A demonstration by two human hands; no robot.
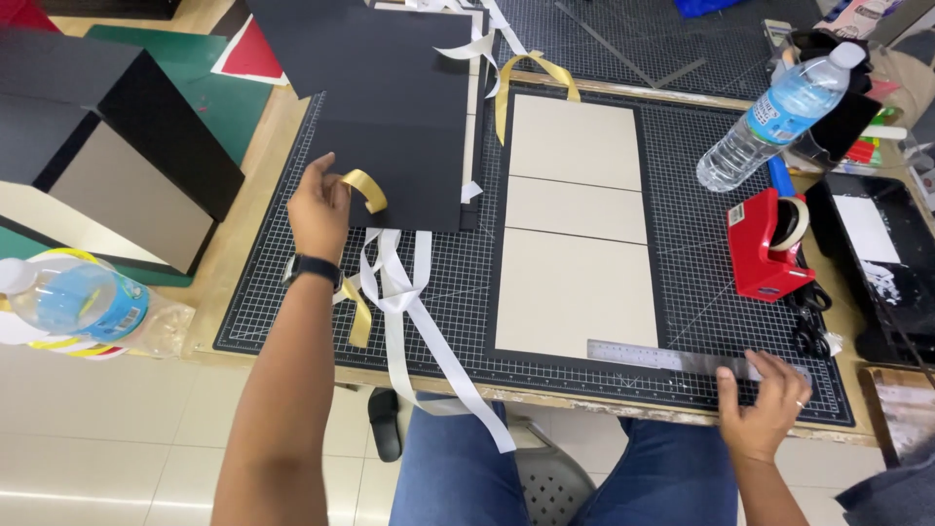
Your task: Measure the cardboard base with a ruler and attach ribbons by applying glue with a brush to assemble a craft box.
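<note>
Left hand [319, 206] pinching a curl of gold ribbon [365, 187] at the lower left corner of the black card sheet [394, 107]. Right hand [765, 404] spread flat, fingertips pressing the steel ruler [672, 358], lying crosswise along the near edge of the cutting mat [701, 195] on the desk [263, 195], left of that hand.

Blk wristwatch [313, 268], ring [798, 404], blue jeans [458, 468].
</note>
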